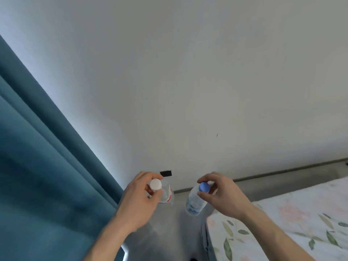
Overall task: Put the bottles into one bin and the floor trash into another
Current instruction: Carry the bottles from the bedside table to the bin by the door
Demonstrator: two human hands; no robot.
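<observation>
Two bottles: both clear plastic, held upright side by side but apart, above a grey floor [165, 232] near the wall's foot.
Left bottle: the white-capped bottle [163, 193] has a round white cap and a label with a red edge; its lower body is partly hidden by the hand.
Right bottle: the blue-capped bottle [195, 200] has a round blue cap and a label with blue print low on its body; it tilts slightly, base toward the left.
Left hand: the left hand [139, 202] grips its bottle at the neck, fingers and thumb curled round it just below the cap.
Right hand: the right hand [222, 196] pinches its bottle at the neck, thumb on the near side and fingers curled over the far side.
Surroundings: a teal curtain [37, 157] hangs at the left, a pale wall [188, 72] fills the middle, and a bed with a floral sheet [282, 223] lies at the right.
</observation>
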